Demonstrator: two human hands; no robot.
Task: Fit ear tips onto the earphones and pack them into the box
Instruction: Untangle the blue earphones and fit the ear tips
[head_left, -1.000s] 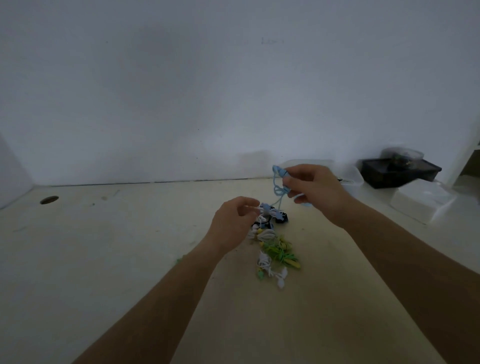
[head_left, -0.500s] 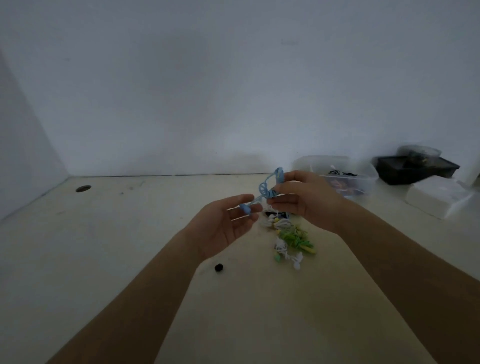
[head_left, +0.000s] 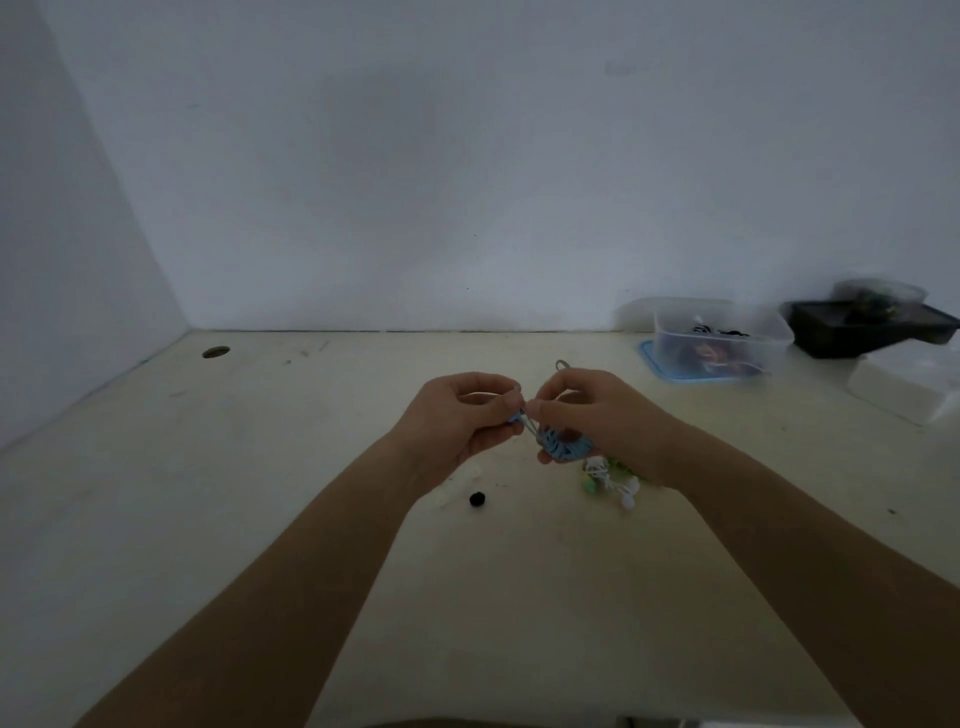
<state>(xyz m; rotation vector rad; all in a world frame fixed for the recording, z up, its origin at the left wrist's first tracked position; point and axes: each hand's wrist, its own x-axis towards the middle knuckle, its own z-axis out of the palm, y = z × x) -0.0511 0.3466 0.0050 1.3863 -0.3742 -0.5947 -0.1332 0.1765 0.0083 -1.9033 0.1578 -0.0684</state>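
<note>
Over the table (head_left: 291, 467), left hand (head_left: 457, 421) and right hand (head_left: 608, 415) pinching blue earphones (head_left: 563, 449), coil lying left-right

no readable text, no labels, no brands, no numbers on anything

I'm looking at a cream bench (head_left: 260, 519), scuffed and marked, running back to a white wall. A round hole (head_left: 215, 352) is cut in its far left. Near the middle lies a small black ear tip (head_left: 478, 500), and to its right a tangle of white and green earphones (head_left: 618, 486). At the far right a clear box (head_left: 722, 343) stands on a blue lid (head_left: 649, 358), with a black tray (head_left: 872, 327) beside it and a white box (head_left: 914, 387) nearer me.
</note>
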